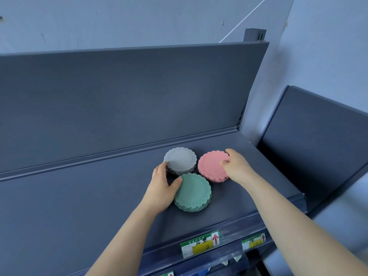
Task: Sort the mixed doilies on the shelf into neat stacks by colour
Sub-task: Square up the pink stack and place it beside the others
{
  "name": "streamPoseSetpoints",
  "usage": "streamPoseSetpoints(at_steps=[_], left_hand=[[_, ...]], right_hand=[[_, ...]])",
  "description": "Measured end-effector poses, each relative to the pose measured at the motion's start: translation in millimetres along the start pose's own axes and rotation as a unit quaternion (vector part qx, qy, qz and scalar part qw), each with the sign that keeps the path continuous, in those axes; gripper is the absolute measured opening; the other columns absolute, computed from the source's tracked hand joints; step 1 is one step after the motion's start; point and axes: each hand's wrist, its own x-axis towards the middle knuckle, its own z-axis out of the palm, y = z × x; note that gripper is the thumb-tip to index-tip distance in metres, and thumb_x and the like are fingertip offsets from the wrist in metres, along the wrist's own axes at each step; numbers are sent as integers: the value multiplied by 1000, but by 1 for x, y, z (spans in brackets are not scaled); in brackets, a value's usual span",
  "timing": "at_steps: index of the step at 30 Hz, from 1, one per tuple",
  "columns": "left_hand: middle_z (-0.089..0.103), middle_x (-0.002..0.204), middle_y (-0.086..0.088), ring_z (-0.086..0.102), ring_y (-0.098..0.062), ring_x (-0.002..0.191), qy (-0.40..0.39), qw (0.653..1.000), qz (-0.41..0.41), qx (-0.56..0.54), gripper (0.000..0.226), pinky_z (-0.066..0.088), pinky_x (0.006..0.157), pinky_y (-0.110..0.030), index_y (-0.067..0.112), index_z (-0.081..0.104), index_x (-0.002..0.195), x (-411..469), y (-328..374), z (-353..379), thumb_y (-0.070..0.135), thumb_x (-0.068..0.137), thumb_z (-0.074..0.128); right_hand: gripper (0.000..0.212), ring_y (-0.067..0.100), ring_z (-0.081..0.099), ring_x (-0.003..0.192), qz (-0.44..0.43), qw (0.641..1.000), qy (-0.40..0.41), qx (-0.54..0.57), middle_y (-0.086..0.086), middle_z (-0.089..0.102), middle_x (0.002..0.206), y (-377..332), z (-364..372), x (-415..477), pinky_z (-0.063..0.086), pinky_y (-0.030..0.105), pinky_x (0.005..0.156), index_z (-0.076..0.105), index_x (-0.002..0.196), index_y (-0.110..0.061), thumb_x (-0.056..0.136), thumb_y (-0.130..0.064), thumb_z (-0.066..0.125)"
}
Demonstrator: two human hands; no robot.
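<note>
Three stacks of scalloped round doilies sit close together toward the right end of the shelf [79,206], already one colour each. The grey stack [180,163] is at the back left, the pink stack [211,166] just beside it to the right, and the green stack [194,193] in front, nestled between the two and nearly touching both. The person's left hand [160,188] lies in the gap on the left side, fingers reaching fairly straight against the grey stack's edge and the thumb spread out against the rim of the green stack. The right hand [237,166] grips the pink stack from the right, fingers curled down onto its top and the thumb hooked round its far edge. Both bare forearms reach in from below. Behind the stacks rises the shelf's dark back panel [119,96], with a pale wall [139,16] above it. On the front lip a green and yellow label [200,244] with a red arrow shows handwriting, and a second label [253,241] sits further right. A neighbouring unit [318,146] of the same dark colour stands to the right.
</note>
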Motion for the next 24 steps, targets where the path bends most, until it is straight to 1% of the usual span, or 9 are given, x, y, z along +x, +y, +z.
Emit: streamPoseSetpoints(at_steps=[4, 6, 11, 14, 16, 18, 20, 22, 24], left_hand=[[34, 143, 0, 39, -13, 131, -1, 1000, 3, -2, 62, 32, 111, -32, 19, 29, 143, 1, 0, 0, 27, 90, 59], [34, 142, 0, 40, -14, 130, 1, 1000, 1, 0, 62, 32, 110, -31, 18, 30, 143, 1, 0, 0, 27, 90, 59], [35, 140, 0, 41, -14, 129, 7, 1000, 0, 4, 61, 34, 110, -32, 18, 31, 142, 2, 0, 2, 27, 89, 60], [37, 140, -1, 44, -15, 125, 11, 1000, -4, 12, 59, 37, 108, -35, 19, 32, 141, 1, 2, 1, 29, 89, 59], [38, 139, 0, 46, -14, 122, 18, 1000, -2, 23, 56, 38, 103, -30, 20, 34, 140, -1, 7, -2, 29, 90, 57], [40, 139, 2, 46, -11, 118, 33, 998, 10, 52, 50, 36, 96, -23, 22, 36, 139, -6, 11, -9, 29, 92, 54], [43, 138, 3, 45, -12, 121, 58, 992, 26, 108, 48, 34, 96, -21, 20, 39, 139, -15, 15, -23, 31, 94, 51], [49, 135, 4, 45, -15, 124, 89, 980, 43, 172, 45, 38, 101, -25, 19, 43, 136, -29, 16, -43, 34, 95, 49], [54, 128, 5, 50, -15, 119, 114, 965, 46, 230, 41, 41, 98, -29, 21, 48, 133, -47, 14, -68, 36, 96, 46]], right_hand=[[45, 34, 39, 131, -1, 999, 23, -30, 11, 47, 141, 1, 4, -1, 39, 40, 103, 37, 141, -8, 97, -14, 43], [46, 34, 38, 131, -16, 999, 28, -43, 12, 41, 144, 1, 6, -2, 37, 41, 105, 35, 143, -12, 97, -14, 41], [41, 35, 42, 122, -75, 989, 43, -119, 16, 43, 137, 3, 10, -9, 37, 40, 100, 39, 140, -10, 99, -14, 37], [38, 31, 43, 121, -121, 975, 76, -168, 12, 47, 134, 1, 5, -16, 39, 39, 99, 45, 136, -9, 98, -17, 39], [35, 28, 46, 120, -164, 963, 97, -191, 7, 51, 133, -8, 2, -24, 41, 36, 97, 52, 129, -9, 98, -18, 41], [32, 25, 50, 117, -208, 952, 103, -200, 2, 56, 128, -24, 3, -35, 43, 35, 94, 59, 122, -11, 96, -20, 42], [30, 23, 54, 114, -240, 946, 96, -197, -4, 60, 122, -47, 7, -49, 47, 37, 88, 63, 115, -15, 95, -23, 41], [28, 23, 56, 110, -275, 937, 78, -202, -3, 63, 115, -74, 14, -64, 46, 37, 85, 63, 109, -12, 95, -24, 42], [27, 24, 58, 108, -328, 925, 51, -185, 1, 67, 112, -102, 26, -79, 44, 36, 89, 65, 107, -9, 95, -22, 45]])
